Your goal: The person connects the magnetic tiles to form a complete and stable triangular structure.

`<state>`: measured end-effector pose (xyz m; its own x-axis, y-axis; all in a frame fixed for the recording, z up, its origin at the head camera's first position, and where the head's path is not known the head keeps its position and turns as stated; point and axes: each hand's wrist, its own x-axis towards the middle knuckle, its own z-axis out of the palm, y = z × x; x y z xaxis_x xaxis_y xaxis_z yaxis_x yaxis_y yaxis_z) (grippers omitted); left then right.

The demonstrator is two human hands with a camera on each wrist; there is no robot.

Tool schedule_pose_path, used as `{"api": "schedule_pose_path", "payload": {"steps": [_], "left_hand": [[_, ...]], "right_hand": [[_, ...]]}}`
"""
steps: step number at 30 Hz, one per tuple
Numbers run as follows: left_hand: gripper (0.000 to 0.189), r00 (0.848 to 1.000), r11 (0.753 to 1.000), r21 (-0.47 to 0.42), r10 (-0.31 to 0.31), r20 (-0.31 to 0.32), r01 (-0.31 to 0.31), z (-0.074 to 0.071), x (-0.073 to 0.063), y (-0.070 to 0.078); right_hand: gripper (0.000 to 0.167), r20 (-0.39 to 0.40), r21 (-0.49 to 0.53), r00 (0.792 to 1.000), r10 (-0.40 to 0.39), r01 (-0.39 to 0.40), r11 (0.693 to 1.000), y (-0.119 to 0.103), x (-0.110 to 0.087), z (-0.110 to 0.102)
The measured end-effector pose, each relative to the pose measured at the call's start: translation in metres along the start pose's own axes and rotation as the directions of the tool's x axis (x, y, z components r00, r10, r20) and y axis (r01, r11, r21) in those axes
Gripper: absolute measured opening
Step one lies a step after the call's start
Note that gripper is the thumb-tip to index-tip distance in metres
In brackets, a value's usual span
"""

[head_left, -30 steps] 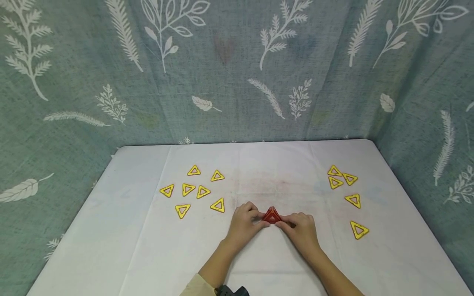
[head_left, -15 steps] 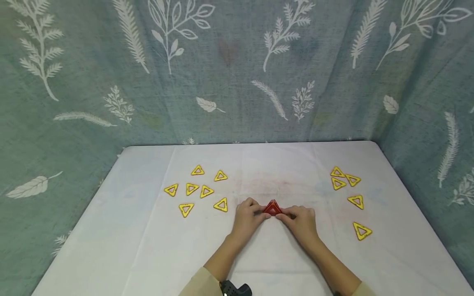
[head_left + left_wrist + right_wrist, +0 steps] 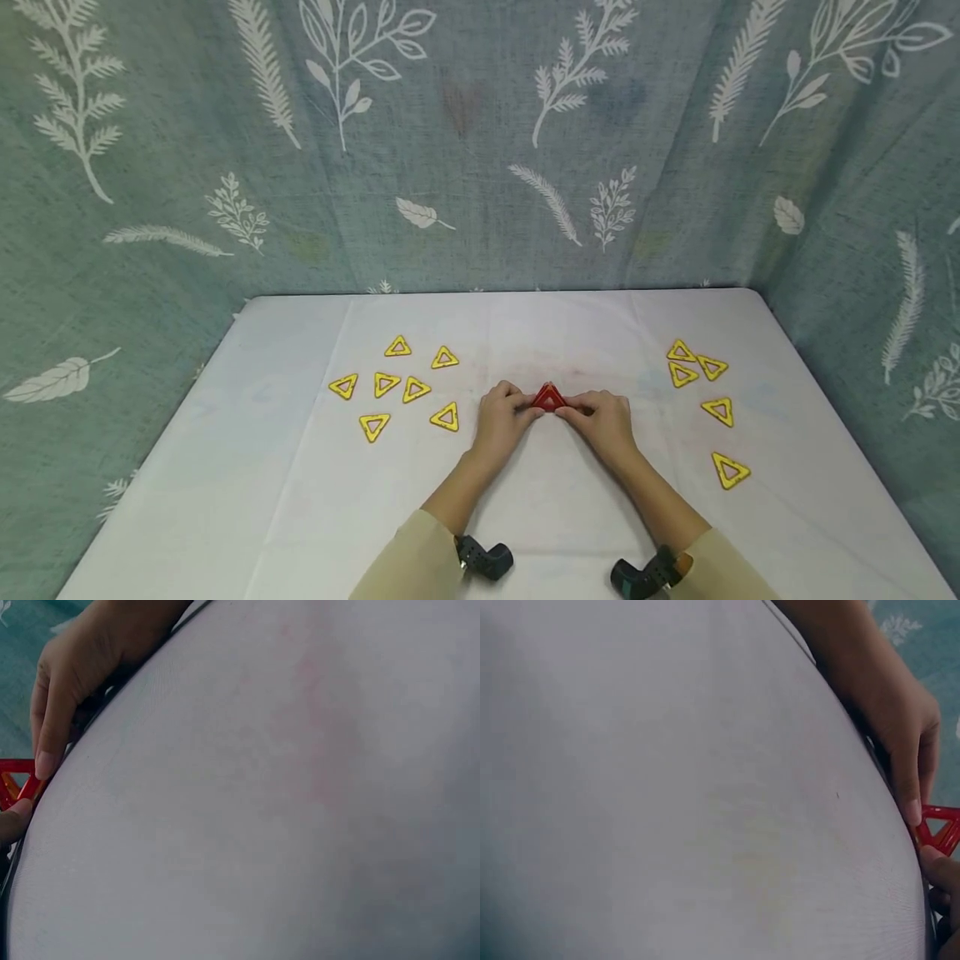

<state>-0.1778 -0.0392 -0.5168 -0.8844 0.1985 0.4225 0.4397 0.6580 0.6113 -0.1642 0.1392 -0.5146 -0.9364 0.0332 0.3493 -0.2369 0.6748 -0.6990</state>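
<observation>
Between the two hands, at the middle of the white table, a red triangular frame piece (image 3: pixel 549 402) stands with its point up. Behind its front face shows at least one more red edge, so it seems made of more than one triangle leaned together. The left hand (image 3: pixel 499 418) pinches its left side between thumb and fingers. On the opposite side the right hand (image 3: pixel 604 422) grips it the same way. Both wrist views catch the red frame (image 3: pixel 28 766) only at the edge, with fingertips on its corners. Its back is hidden.
Several yellow triangle frames (image 3: pixel 386 384) lie flat and scattered to the left. More yellow triangles (image 3: pixel 717 411) lie at the right. A white cloth covers the table (image 3: pixel 300 517). Behind it hangs a green leaf-patterned curtain (image 3: pixel 465 167). A black wrist device (image 3: pixel 487 558) sits at each sleeve.
Both hands have slid the red triangular piece forward, away from the body. Their hold on it looks the same. The yellow triangles stay where they were; the head view has shifted slightly.
</observation>
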Motion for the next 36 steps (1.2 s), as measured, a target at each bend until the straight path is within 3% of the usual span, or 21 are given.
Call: {"api": "schedule_pose_path", "payload": {"steps": [8,15,22,27,36], "left_hand": [[0.027,0.999,0.999,0.040,-0.036,-0.011,0.036,0.001,0.026,-0.005],[0.029,0.995,0.996,0.022,-0.088,0.046,0.087,0.000,0.044,-0.009],[0.029,0.993,0.995,0.044,-0.096,0.075,0.093,0.005,0.055,-0.015],[0.028,0.984,0.989,0.067,-0.138,0.115,0.131,0.011,0.061,-0.017],[0.028,0.970,0.982,0.066,-0.184,0.158,0.175,0.013,0.076,-0.019]], "right_hand": [[0.023,0.009,0.005,1.000,0.010,-0.010,1.000,0.001,0.029,0.004],[0.024,0.021,-0.008,0.999,0.044,-0.044,0.999,0.003,0.048,0.007],[0.027,0.031,-0.013,0.994,0.103,-0.102,0.995,0.006,0.057,0.010],[0.029,0.053,-0.036,0.984,0.170,-0.168,0.985,0.011,0.060,0.012],[0.031,0.076,-0.092,0.980,0.182,-0.175,0.980,0.019,0.076,0.015]]}}
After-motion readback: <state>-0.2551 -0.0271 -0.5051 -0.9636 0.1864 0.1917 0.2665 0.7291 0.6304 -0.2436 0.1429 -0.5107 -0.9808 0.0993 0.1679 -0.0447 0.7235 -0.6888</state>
